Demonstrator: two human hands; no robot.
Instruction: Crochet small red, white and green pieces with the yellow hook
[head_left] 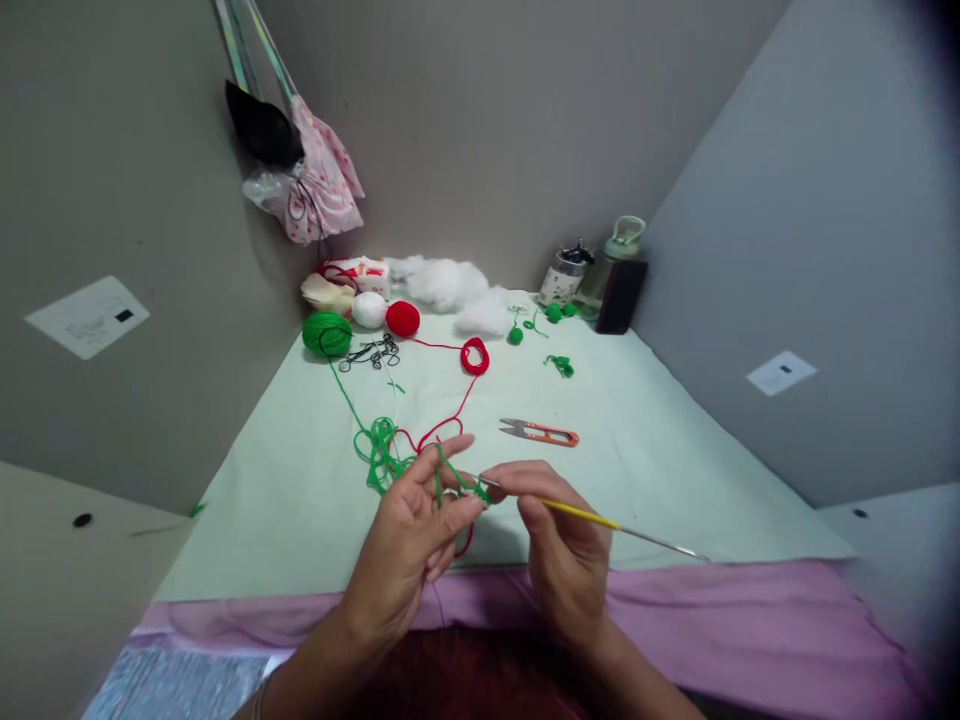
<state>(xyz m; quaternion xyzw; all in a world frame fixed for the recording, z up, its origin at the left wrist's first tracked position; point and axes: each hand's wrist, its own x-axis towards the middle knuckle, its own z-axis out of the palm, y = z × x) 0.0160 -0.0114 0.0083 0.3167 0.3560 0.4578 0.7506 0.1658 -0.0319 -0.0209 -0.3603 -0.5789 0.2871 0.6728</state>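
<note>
My right hand [566,555] is closed round a crochet hook [581,513] with a yellow grip, its shaft pointing out to the right. The hook's tip meets a small piece of green crochet [480,490], which my left hand [412,530] pinches between thumb and finger. Green yarn runs over my left index finger. Just beyond that hand lies a loose tangle of green yarn [381,450], with a strand leading back to a green yarn ball [327,334]. A red strand passes near and below my left hand.
Orange-handled thread snips [540,432] lie beyond my right hand. A red yarn ring [475,356], a red ball [403,318], black cord [371,352] and white stuffing [442,285] sit farther back. A phone [622,297] leans against a bottle [625,235] at the back right.
</note>
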